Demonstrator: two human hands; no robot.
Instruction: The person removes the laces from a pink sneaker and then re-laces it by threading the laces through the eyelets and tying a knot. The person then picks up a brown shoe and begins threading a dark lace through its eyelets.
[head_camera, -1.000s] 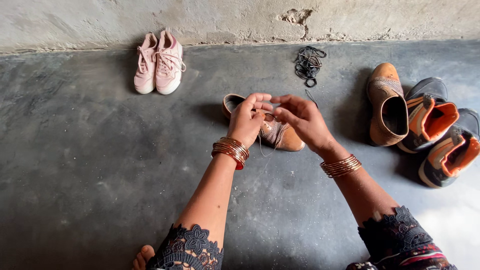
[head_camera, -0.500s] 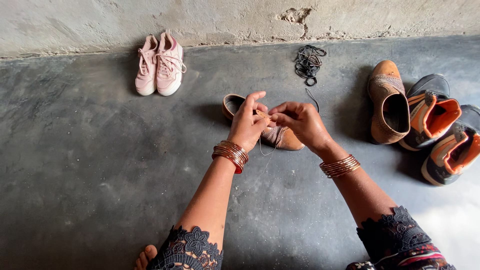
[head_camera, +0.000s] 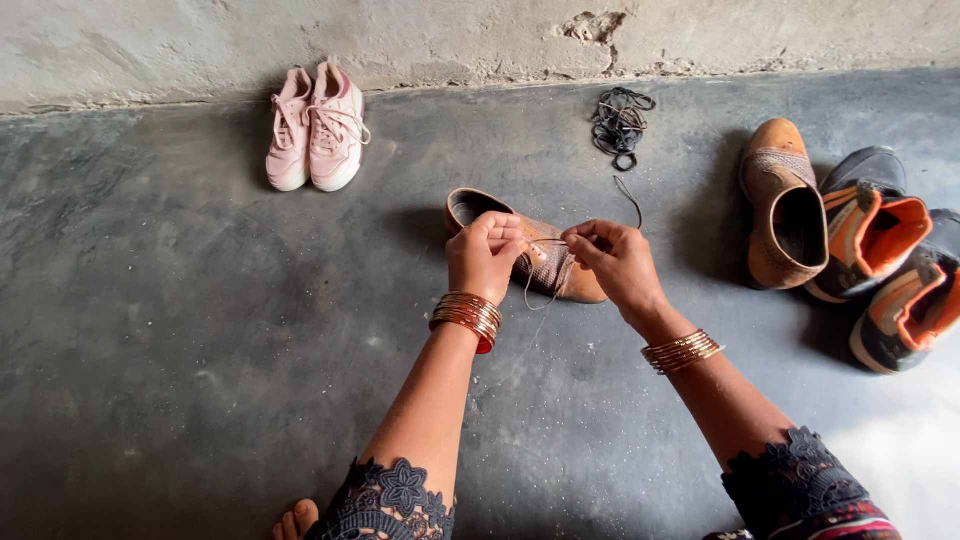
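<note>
A tan-brown shoe (head_camera: 470, 207) lies on the dark floor in front of me, toe pointing right. My left hand (head_camera: 485, 255) rests over its middle, fingers pinched on a thin lace (head_camera: 532, 290) that hangs in a loop below. My right hand (head_camera: 618, 262) is at the toe end, fingertips pinching the same lace; a dark end trails up behind it. Both wrists carry stacked bangles.
A pink pair of sneakers (head_camera: 315, 125) stands by the wall at the back left. A bundle of dark laces (head_camera: 620, 122) lies at the back. To the right are a matching tan shoe (head_camera: 783, 205) and two grey-and-orange sneakers (head_camera: 880, 235). My bare toes (head_camera: 297, 520) show at the bottom.
Both hands have stayed on the shoe; the fingers have shifted along the lace, the left index lowering and the two hands drawing slightly apart.
</note>
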